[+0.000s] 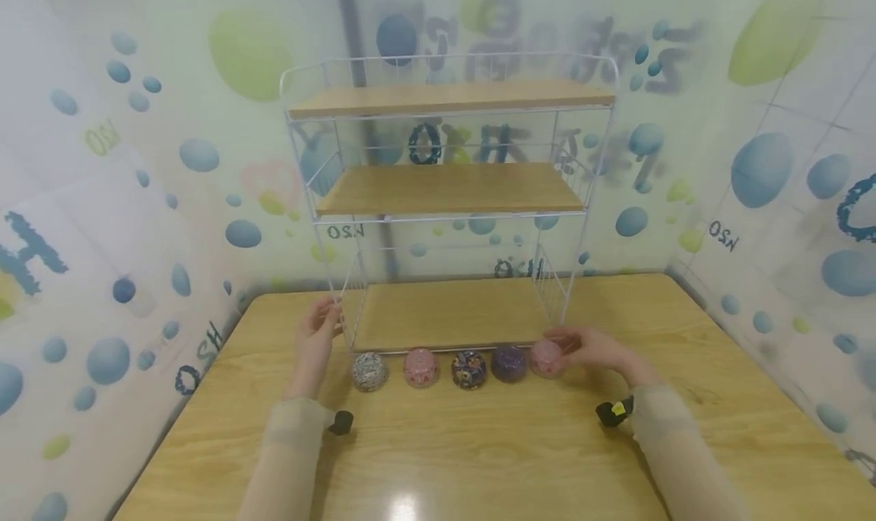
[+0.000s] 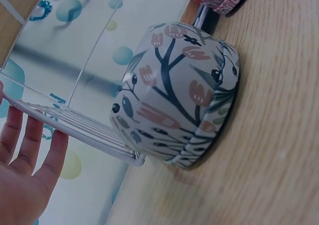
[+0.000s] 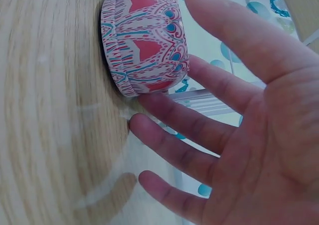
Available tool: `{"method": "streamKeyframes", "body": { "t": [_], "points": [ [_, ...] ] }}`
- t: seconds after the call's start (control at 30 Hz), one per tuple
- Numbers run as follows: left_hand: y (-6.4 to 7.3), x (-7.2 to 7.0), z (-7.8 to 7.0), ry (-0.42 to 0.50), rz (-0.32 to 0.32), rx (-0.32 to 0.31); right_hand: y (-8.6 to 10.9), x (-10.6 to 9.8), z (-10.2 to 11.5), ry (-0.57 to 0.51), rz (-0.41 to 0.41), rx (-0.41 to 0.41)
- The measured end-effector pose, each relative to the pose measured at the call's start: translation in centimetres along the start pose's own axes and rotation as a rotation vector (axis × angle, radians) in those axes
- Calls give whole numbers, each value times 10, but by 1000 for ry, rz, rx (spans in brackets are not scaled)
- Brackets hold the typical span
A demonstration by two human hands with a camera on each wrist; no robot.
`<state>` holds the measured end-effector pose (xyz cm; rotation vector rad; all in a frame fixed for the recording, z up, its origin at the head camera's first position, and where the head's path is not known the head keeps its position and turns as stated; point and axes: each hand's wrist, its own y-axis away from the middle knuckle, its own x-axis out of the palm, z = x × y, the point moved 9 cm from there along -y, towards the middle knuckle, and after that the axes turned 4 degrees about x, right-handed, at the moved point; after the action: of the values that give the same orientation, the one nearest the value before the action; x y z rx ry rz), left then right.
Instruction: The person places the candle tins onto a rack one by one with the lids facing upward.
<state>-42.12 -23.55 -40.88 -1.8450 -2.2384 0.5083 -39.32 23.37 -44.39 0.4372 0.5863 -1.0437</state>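
A white wire shelf rack [image 1: 472,218] with wooden boards stands at the back of the table. My left hand [image 1: 318,331] holds its left wire side, fingers [image 2: 56,152] behind the wire. Several small round tins form a row along the rack's front edge. At the left end, nearest that hand, is a pale tin [image 2: 172,93] with a plant pattern. The right-end tin [image 3: 147,43] is pink and white. My right hand [image 1: 594,350] is beside it, fingers spread and fairly straight, fingertips right at the tin's side.
Between the end tins sit another pink tin [image 1: 420,367], a dark flowered tin [image 1: 468,370] and a purple tin [image 1: 509,363]. Walls [image 1: 137,224] with printed blue and green bubbles close in the table [image 1: 479,460] behind and on both sides.
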Motion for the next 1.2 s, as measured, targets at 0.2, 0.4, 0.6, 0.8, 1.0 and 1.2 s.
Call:
{"method": "streamKeyframes", "body": {
  "t": [0.2, 0.4, 0.6, 0.8, 1.0, 1.2],
  "points": [
    [1, 1, -2, 2, -9, -11, -2, 3, 2, 1, 0, -16],
    [1, -1, -7, 11, -14, -7, -6, 7, 6, 99, -42, -9],
    [1, -2, -7, -4, -17, -5, -9, 10, 9, 154, -76, -23],
    [1, -1, 0, -7, -4, -32, -7, 12, 6, 194, -91, -38],
    [4, 0, -7, 26, -7, -48, -6, 13, 7, 209, -95, -45],
    [12, 2, -29, 11, -9, -19, -8, 13, 5, 216, -96, -16]
  ]
}}
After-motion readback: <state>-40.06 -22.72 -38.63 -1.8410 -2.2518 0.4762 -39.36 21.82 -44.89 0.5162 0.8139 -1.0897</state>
